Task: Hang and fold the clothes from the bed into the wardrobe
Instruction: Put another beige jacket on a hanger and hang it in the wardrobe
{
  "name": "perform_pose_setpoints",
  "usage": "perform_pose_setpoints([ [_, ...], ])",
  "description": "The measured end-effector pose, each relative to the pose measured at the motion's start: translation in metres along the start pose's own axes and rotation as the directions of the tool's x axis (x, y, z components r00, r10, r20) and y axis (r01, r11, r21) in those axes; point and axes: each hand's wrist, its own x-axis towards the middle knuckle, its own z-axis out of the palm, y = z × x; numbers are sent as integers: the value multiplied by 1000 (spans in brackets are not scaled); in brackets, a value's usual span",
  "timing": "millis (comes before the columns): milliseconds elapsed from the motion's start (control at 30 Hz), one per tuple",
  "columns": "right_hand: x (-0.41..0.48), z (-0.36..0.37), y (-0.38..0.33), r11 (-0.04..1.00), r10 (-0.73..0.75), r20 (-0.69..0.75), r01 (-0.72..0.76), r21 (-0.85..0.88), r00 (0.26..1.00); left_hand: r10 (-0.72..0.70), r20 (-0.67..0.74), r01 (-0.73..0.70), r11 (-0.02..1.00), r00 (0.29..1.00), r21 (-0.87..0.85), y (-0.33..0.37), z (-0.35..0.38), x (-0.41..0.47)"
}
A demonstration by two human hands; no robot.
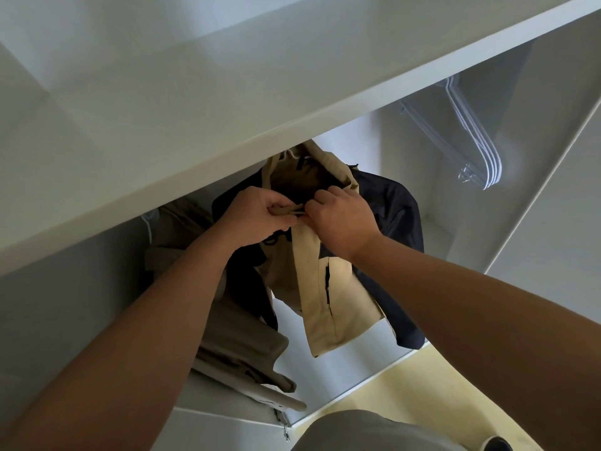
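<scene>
A beige and navy jacket [328,288] hangs on a white hanger inside the white wardrobe [195,102], under its shelf. My left hand [257,216] pinches a beige flap of the jacket at the collar. My right hand [344,219] pinches the jacket's front edge right beside it, the fingertips of both hands almost meeting. The hanger's hook and the rail are hidden behind the shelf.
An olive-brown garment [234,340] hangs to the left of the jacket, close against it. Several bare white hangers [478,157] hang at the right of the wardrobe. The wardrobe's base [328,382] and a pale yellow floor [432,388] lie below.
</scene>
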Motion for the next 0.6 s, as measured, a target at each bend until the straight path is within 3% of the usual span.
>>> perform_pose_setpoints([
  [167, -5, 1, -3, 999, 33, -24, -33, 22, 999, 36, -14, -34, 995, 999, 96, 2, -1, -1],
  [600, 3, 2, -10, 996, 61, 84, -67, 67, 995, 36, -46, -31, 995, 998, 91, -5, -2, -3],
])
